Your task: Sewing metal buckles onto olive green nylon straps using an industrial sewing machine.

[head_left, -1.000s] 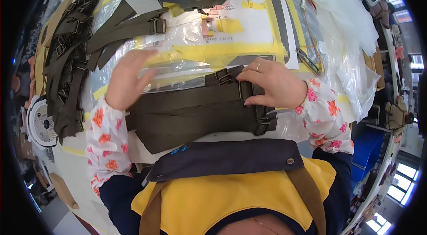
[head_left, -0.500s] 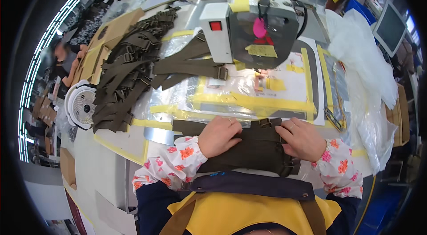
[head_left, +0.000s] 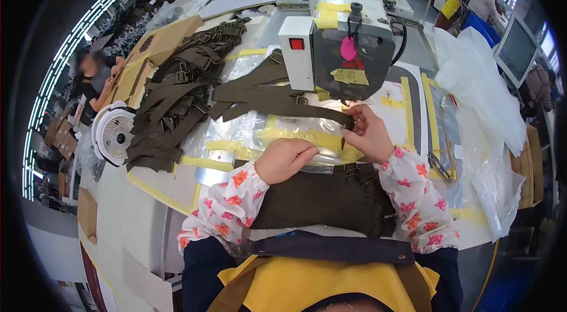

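Our right hand (head_left: pixel 372 136) pinches the end of a long dark-olive webbing strap (head_left: pixel 313 110), just before the black-and-white sewing-machine head (head_left: pixel 354 55). Our left hand's (head_left: pixel 283 161) fingers curl together; whether they grip anything, we cannot tell. Pulling could snag the strap if buckles catch in the tangled olive strap pile (head_left: pixel 177 85). The machine head limits forward reach; the white tabletop (head_left: pixel 127 208) leaves room leftward.
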`<state>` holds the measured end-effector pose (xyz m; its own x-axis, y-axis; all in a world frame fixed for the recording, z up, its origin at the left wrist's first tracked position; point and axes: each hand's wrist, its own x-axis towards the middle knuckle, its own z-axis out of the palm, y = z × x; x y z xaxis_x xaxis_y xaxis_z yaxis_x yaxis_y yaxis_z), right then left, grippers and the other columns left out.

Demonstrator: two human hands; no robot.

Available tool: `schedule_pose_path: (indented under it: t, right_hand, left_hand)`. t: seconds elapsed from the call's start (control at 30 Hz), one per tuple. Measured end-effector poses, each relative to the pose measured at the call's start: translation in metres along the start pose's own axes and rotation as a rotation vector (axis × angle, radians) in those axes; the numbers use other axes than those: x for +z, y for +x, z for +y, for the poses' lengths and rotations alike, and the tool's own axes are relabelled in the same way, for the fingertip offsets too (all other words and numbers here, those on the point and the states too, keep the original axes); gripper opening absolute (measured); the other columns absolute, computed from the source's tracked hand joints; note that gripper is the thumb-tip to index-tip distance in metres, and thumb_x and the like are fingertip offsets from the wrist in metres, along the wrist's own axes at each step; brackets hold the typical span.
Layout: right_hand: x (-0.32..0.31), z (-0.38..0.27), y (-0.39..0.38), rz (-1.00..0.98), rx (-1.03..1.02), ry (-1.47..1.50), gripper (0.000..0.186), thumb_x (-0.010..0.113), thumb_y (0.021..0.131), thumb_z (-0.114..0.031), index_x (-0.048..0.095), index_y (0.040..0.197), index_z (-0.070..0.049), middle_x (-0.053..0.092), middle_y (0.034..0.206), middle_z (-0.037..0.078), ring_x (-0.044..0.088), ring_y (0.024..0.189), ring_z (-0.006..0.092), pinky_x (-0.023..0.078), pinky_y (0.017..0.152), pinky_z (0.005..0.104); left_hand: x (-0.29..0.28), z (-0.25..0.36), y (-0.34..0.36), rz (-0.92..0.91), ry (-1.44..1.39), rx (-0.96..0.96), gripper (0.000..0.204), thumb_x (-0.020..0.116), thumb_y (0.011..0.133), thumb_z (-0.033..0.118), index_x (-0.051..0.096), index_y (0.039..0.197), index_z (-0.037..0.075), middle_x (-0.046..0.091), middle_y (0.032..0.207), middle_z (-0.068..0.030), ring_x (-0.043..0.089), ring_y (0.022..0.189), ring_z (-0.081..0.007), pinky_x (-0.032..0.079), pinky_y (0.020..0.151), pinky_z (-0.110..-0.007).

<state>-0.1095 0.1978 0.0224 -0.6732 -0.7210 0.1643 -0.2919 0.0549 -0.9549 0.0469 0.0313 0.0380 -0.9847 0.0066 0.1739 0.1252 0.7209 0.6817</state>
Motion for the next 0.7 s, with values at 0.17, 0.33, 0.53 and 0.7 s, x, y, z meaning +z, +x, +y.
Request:
schedule_pose_path:
  t: [0.17,0.33,0.53,0.7]
  right_hand:
    - [0.013,0.025,0.0,0.086,0.053,0.414,0.042,0.064,0.07,-0.004,0.041,0.104,0.003,0.05,0.094,0.01,0.054,0.07,0.0104,0.046,0.059,0.0233]
    - [0.018,0.038,-0.002,0.179,0.002,0.441,0.045,0.065,0.069,-0.003,0.04,0.105,0.003,0.05,0.096,0.01,0.054,0.069,0.0105,0.046,0.059,0.0228]
    - [0.019,0.046,-0.001,0.302,-0.07,0.313,0.049,0.066,0.066,-0.002,0.04,0.107,0.003,0.053,0.094,0.01,0.053,0.066,0.0086,0.045,0.056,0.0216]
    - [0.01,0.055,0.005,0.342,-0.046,0.153,0.048,0.067,0.064,-0.005,0.043,0.105,0.003,0.058,0.086,0.01,0.055,0.06,0.0093,0.046,0.055,0.0224]
  left_hand:
    - [0.041,-0.024,0.032,-0.132,-0.773,-0.496,0.03,0.043,0.093,0.028,0.058,0.096,0.002,0.061,0.073,-0.0021,0.054,0.061,-0.0065,0.045,0.057,-0.02]
    - [0.055,-0.026,0.057,0.023,-0.877,-0.545,0.025,0.05,0.091,0.028,0.056,0.087,0.004,0.059,0.069,-0.001,0.052,0.056,-0.0063,0.044,0.053,-0.019]
    - [0.064,-0.031,0.081,0.246,-0.768,-0.552,0.014,0.061,0.082,0.015,0.056,0.08,0.002,0.056,0.06,-0.0006,0.05,0.05,-0.0058,0.039,0.047,-0.019]
    - [0.073,-0.038,0.098,0.284,-0.426,-0.441,0.017,0.062,0.077,0.015,0.058,0.072,0.0,0.061,0.062,-0.008,0.059,0.053,-0.0161,0.045,0.047,-0.03]
